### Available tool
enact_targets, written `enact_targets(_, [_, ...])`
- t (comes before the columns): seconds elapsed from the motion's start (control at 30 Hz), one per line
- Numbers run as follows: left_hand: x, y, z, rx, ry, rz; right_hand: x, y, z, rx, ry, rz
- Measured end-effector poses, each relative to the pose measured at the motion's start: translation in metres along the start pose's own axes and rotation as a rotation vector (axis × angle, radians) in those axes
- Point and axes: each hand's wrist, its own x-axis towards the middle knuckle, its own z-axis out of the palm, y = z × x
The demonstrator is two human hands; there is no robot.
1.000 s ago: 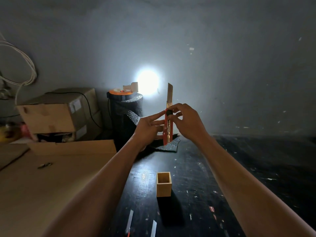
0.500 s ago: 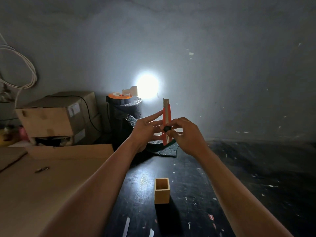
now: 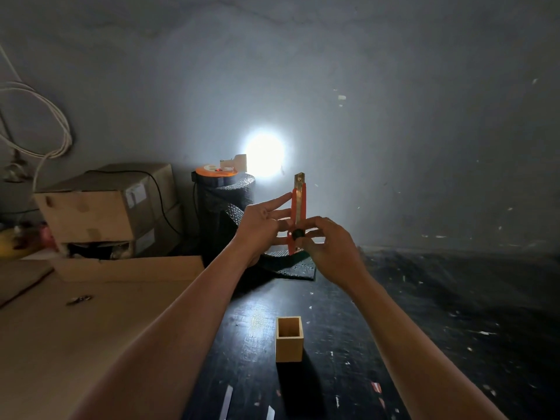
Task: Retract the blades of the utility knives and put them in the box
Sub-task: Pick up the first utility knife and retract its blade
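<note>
Utility knife: orange, upright, held above the table; blade nearly in, a short tip showing. Your right hand pinches the black slider; your left hand steadies the body, fingers extended. Box: below, apparently empty. Remaining: finish retracting, deposit.
</note>
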Motion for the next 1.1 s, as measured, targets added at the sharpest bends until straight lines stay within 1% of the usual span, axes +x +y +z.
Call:
enact_targets(0.07, [0.000,-0.001,-0.001,-0.011,0.010,0.005,0.000,-0.001,-0.001,-0.002,-0.015,-0.012])
enact_targets(0.2, [-0.001,-0.001,0.000,-0.037,0.015,0.012,-0.001,-0.004,-0.004,0.097,0.013,0.023])
enact_targets(0.37, [-0.004,-0.002,0.002,-0.031,0.011,0.018,-0.002,-0.004,-0.003,0.050,-0.021,-0.002])
enact_targets(0.5, [-0.006,-0.005,0.002,-0.068,0.018,0.010,-0.006,-0.003,-0.002,0.127,0.014,0.044])
enact_targets(0.67, [-0.008,-0.006,0.002,-0.099,0.024,-0.004,-0.009,-0.003,0.001,0.114,-0.010,0.039])
enact_targets(0.8, [-0.007,-0.007,0.000,-0.116,0.045,-0.002,-0.009,-0.004,0.004,0.163,0.019,0.069])
enact_targets(1.1, [-0.001,-0.013,0.002,-0.097,0.060,0.003,-0.007,0.005,0.009,0.171,0.011,0.057])
